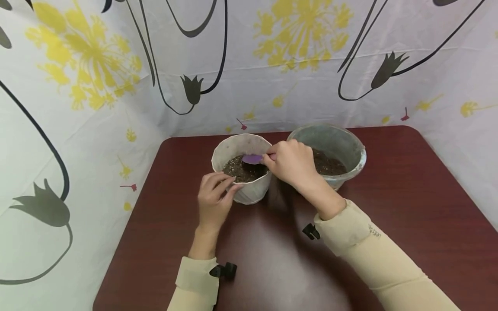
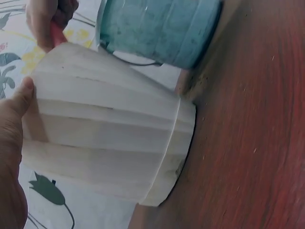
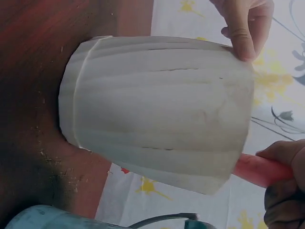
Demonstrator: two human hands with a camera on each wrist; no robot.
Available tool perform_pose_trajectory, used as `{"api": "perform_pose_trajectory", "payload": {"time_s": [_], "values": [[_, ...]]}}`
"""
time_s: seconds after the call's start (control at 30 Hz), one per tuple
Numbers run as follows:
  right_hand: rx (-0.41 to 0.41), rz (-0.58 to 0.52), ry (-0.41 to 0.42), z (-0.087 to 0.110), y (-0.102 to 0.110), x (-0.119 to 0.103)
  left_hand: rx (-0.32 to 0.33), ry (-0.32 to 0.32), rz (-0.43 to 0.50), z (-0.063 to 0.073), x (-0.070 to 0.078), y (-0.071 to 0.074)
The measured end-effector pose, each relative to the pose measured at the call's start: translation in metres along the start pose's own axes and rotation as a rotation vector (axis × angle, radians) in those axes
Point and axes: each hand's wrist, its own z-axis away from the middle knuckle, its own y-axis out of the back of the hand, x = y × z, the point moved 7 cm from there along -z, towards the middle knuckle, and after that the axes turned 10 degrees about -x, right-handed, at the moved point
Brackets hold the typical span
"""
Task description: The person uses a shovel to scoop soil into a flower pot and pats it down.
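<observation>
A white fluted plant pot (image 1: 254,193) stands on the table, part filled with dark soil (image 1: 237,169). My left hand (image 1: 214,194) grips its near left rim, thumb (image 2: 25,93) against the outer wall and fingers over the edge. In my right hand (image 1: 293,162) is a small trowel (image 1: 252,159), its purple blade over the soil inside the white pot. The trowel's handle looks red in the right wrist view, where the pot wall hides the blade. Just right of the white pot, partly behind my right hand, is a grey-green bucket (image 1: 355,166) holding more soil (image 1: 327,164).
Both containers stand toward the back of a dark red-brown table (image 1: 397,207). Behind and to the left hangs a white cloth (image 1: 241,56) with yellow and grey flower prints. Bits of soil lie on the tabletop beside the pot in the right wrist view.
</observation>
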Motion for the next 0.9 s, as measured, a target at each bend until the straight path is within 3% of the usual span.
{"api": "perform_pose_trajectory", "payload": {"time_s": [0.2, 0.33, 0.47, 0.63, 0.77, 0.9], "values": [[0.065, -0.037, 0.015, 0.001, 0.022, 0.0, 0.036, 0.027, -0.022, -0.005, 0.015, -0.011], [0.026, -0.017, -0.002, 0.0, 0.014, 0.004, 0.014, 0.029, -0.03, -0.006, 0.02, -0.015], [-0.006, -0.008, -0.018, 0.001, 0.004, 0.01, -0.067, 0.012, -0.043, -0.006, 0.012, -0.009], [0.093, -0.039, 0.023, 0.006, 0.015, 0.009, -0.129, -0.011, 0.017, -0.011, -0.003, 0.004], [0.115, -0.037, 0.065, 0.009, 0.018, 0.001, -0.108, -0.024, 0.035, -0.012, 0.001, 0.003], [0.069, 0.024, 0.064, 0.006, 0.003, -0.003, -0.06, -0.012, 0.004, -0.009, 0.011, -0.005]]}}
